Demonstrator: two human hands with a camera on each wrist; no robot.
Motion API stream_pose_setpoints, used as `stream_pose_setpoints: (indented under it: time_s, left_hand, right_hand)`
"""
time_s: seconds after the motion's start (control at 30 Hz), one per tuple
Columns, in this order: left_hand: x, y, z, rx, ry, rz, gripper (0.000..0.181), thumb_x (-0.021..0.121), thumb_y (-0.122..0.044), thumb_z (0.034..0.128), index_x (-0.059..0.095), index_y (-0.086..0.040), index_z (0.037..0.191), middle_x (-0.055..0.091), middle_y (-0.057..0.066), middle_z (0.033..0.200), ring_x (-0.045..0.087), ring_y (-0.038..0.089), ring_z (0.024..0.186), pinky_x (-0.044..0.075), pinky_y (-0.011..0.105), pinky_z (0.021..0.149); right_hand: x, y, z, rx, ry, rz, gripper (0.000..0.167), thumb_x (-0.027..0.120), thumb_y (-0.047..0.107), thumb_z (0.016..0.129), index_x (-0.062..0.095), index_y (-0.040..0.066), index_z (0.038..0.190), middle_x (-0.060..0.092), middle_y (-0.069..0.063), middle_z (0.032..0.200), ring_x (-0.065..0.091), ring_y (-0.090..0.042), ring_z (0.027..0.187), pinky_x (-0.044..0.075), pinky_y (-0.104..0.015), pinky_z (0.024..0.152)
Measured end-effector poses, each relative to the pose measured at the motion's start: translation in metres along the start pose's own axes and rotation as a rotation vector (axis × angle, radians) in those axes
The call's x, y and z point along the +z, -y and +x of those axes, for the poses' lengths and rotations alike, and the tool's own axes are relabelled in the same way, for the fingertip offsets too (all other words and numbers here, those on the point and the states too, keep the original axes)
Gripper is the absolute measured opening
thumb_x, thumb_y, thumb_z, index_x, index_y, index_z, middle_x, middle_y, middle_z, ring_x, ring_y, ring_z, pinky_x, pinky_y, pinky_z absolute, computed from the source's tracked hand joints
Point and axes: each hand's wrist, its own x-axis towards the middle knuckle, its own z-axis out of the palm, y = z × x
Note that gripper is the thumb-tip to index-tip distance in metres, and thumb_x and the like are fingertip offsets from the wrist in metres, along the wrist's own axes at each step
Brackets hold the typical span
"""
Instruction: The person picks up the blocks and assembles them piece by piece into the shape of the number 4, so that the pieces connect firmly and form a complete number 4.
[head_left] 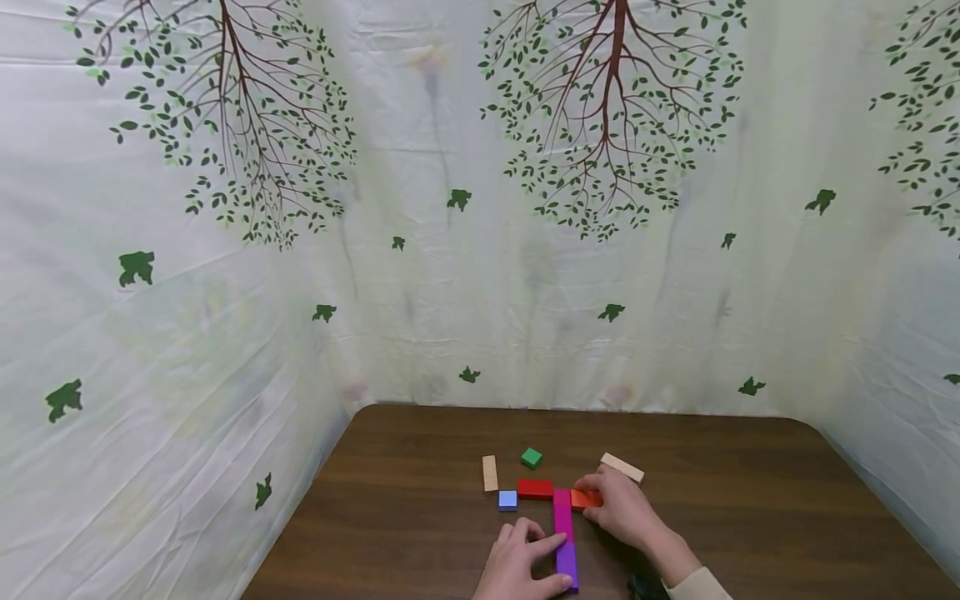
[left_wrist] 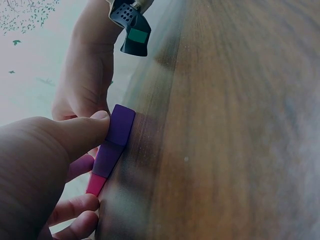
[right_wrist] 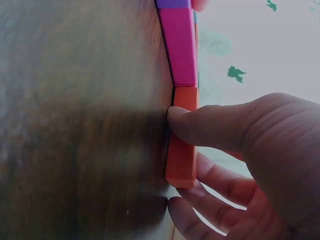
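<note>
We see an orange block (head_left: 584,499), short, smooth and straight-edged, lying flat at the right of the far end of a magenta block (head_left: 562,510), the two touching in the right wrist view. A purple block (head_left: 567,567) continues the magenta one on the near side, and a red block (head_left: 535,489) lies at its left. Farther left we find a light blue block (head_left: 507,501), with a green block (head_left: 531,457) and two pale wooden blocks (head_left: 490,473) on the far side. All lie on a dark brown, wood-grained table (head_left: 405,533); beyond it hangs a whitish cloth (head_left: 420,300) (printed with branches and loose green leaves). The right hand (head_left: 624,510) reaches in from the near right, a cream sleeve (head_left: 699,586) behind it, pinching the orange block between thumb and forefinger. The left hand (head_left: 517,562), thumb and forefinger spread apart, touches the left side of the magenta-and-purple row.
</note>
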Motion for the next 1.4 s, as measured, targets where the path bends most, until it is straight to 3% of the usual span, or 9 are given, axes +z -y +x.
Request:
stream_pose_setpoints:
  time_s: [0.73,1.07,1.23,1.4]
  left_hand:
    - [0.002,0.004,0.001,0.008,-0.005,-0.028,0.055,0.074,-0.058,0.0846,0.067,-0.033,0.133,0.045,-0.014,0.106,0.036,0.010,0.091,0.034,0.030,0.072]
    - [0.002,0.005,-0.001,0.019,-0.020,-0.002,0.055,0.073,-0.059,0.0848,0.067,-0.034,0.133,0.045,-0.014,0.108,0.036,0.010,0.092,0.034,0.029,0.073]
    - [0.003,0.006,-0.001,0.021,-0.029,0.006,0.055,0.073,-0.059,0.0844,0.067,-0.034,0.133,0.045,-0.014,0.107,0.036,0.010,0.091,0.034,0.030,0.073]
    - [0.004,0.006,0.000,0.012,-0.022,-0.005,0.055,0.073,-0.059,0.0838,0.067,-0.034,0.133,0.045,-0.014,0.106,0.036,0.010,0.091,0.034,0.030,0.073]
  right_hand:
    - [-0.001,0.002,-0.001,-0.005,-0.007,0.008,0.030,0.087,0.009,0.074,0.078,0.017,0.101,0.053,0.006,0.084,0.045,-0.011,0.071,0.038,-0.029,0.062]
    - [-0.011,-0.005,0.000,-0.055,0.010,0.052,0.035,0.087,0.006,0.073,0.076,0.012,0.106,0.063,0.003,0.095,0.060,-0.017,0.083,0.051,-0.036,0.072]
    - [-0.021,-0.008,0.001,0.029,0.016,0.118,0.030,0.084,0.010,0.080,0.075,0.013,0.109,0.066,0.001,0.101,0.065,-0.023,0.094,0.053,-0.044,0.080]
    - [-0.030,-0.017,-0.001,0.157,-0.056,0.120,0.026,0.083,0.012,0.082,0.076,0.016,0.107,0.065,0.001,0.099,0.065,-0.021,0.094,0.052,-0.046,0.083]
